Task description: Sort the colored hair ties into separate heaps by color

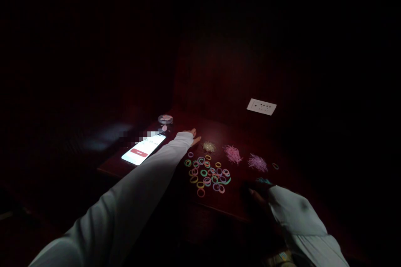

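Note:
The room is very dark. My left hand [194, 137] reaches far forward over a dark wooden table [219, 202]; a long white sleeve covers the arm and only the fingertips show, stretched out flat near a small yellowish pile [209, 146]. My right hand [257, 193] lies low near the table's front edge, dark and hard to read, beside a heap of several small coloured elastic rings [208, 174]. Its fingers cannot be made out.
A lit phone [143, 149] lies at the table's left. A small clear jar [165, 123] stands behind it. Two pink and lilac piles [232, 154] [257, 162] lie to the right, with one loose ring [275, 166]. A white wall socket plate [261, 106] sits behind.

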The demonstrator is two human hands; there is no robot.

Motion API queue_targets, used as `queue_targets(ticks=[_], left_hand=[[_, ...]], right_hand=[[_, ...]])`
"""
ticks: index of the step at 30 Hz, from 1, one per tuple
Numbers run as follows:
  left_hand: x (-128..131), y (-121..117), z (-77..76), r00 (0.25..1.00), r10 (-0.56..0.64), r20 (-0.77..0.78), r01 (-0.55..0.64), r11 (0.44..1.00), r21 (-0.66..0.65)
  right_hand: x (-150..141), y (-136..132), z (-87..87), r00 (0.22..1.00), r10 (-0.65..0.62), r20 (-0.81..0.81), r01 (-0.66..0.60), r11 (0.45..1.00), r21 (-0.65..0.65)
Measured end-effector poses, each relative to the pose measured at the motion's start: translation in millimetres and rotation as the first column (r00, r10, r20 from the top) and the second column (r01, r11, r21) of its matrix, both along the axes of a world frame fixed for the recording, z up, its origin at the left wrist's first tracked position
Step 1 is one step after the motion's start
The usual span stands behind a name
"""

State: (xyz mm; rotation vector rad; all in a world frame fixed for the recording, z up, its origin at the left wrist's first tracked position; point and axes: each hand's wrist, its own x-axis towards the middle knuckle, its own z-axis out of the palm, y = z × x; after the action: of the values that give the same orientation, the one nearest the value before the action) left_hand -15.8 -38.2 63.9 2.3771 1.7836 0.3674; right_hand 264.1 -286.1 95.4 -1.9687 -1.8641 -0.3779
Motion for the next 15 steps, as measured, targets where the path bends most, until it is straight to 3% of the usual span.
queue_targets(ticks=[9,12,15], left_hand=[[3.9,-18.7,-17.4,0.992,0.106,0.071,-0.115,0.984,0.138],[2.9,-24.6,-23.3,0.988,0.120,0.098,-0.136,0.974,0.181],[-0.3,-29.9,-28.7,0.976,0.128,0.176,-0.168,0.958,0.233]], right_hand=[[-46.1,-6.0,24.7,0.970,0.169,0.173,-0.130,0.968,-0.216],[-68.4,6.2,38.1,0.971,0.216,0.104,-0.188,0.954,-0.232],[-77.2,30.8,41.5,0.946,0.307,-0.103,-0.323,0.897,-0.300]])
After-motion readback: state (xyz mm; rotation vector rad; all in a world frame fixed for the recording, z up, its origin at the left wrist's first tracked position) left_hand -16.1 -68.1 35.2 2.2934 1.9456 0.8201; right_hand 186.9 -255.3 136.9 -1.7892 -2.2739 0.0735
